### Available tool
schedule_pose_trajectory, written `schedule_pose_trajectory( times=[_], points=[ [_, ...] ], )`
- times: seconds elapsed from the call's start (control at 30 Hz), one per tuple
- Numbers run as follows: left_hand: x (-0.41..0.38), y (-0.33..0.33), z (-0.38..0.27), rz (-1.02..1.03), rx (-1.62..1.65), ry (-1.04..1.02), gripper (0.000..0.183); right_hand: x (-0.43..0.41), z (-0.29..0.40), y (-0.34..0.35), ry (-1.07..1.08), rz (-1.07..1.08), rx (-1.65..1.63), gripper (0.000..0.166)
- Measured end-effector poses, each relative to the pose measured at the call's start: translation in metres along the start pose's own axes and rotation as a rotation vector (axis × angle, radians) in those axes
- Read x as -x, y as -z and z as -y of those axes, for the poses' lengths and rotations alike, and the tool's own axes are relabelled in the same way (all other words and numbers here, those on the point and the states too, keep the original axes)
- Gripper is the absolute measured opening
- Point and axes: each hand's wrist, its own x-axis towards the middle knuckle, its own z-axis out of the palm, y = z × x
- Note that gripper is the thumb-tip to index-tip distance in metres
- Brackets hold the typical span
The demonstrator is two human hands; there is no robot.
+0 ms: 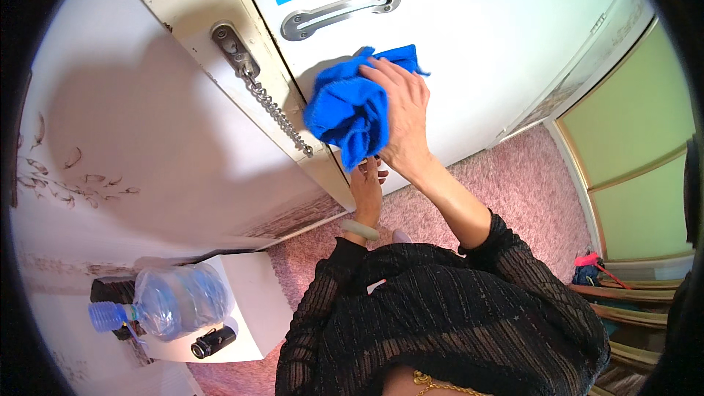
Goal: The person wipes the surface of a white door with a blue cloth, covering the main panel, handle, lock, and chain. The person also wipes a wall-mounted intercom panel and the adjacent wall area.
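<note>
My right hand [404,113] holds a bunched blue cloth [352,104] at the face of a white door [478,66], close to its left edge. One corner of the cloth spreads upward past my fingers. Lower down, my left hand [367,187], with a pale bangle [360,229] at the wrist, is at the door edge with its fingers curled. The cloth covers what lies beyond those fingertips, so I cannot tell what they hold. Above the cloth, a metal slotted door-chain track [341,12] is screwed to the door.
A door chain [275,107] hangs from its plate [235,47] on the cream frame. At lower left, a white cabinet [250,297] bears a large plastic water bottle [184,300] and a black cylindrical flask [213,342]. Pink carpet [528,192] covers the floor; green panels [632,159] stand right.
</note>
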Motion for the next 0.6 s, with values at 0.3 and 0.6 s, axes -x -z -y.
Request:
schedule_pose_trajectory(
  times=[0.3, 0.6],
  points=[
    [0.009, 0.006, -0.004, -0.083, -0.003, -0.017, 0.039, -0.015, 0.020, -0.020, 0.339, 0.211, 0.159, 0.046],
    [0.004, 0.037, 0.026, -0.193, 0.235, 0.208, 0.033, 0.032, 0.009, -0.036, 0.992, 0.773, 0.720, 0.026]
  ],
)
